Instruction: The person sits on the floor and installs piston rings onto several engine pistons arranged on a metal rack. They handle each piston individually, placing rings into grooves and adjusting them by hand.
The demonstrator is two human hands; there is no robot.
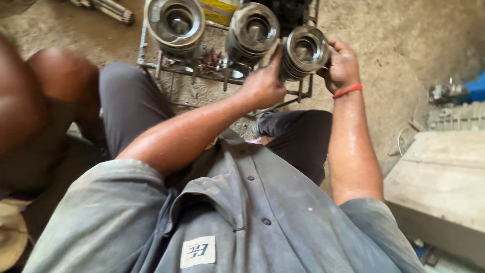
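A grey metal piston (304,50) with a hollow bowl top is held between both my hands above a metal rack (151,64). My left hand (263,86) grips its left side over the ringed skirt. My right hand (341,64), with a red band at the wrist, clasps its right side. Two more pistons (175,23) (251,30) stand on the rack to the left, tops up.
Another person's bare knee and arm (45,96) are at the left. A pale concrete block (439,177) lies at the right, with metal parts (454,106) behind it. A splined shaft (108,9) lies on the dirt floor at the top left.
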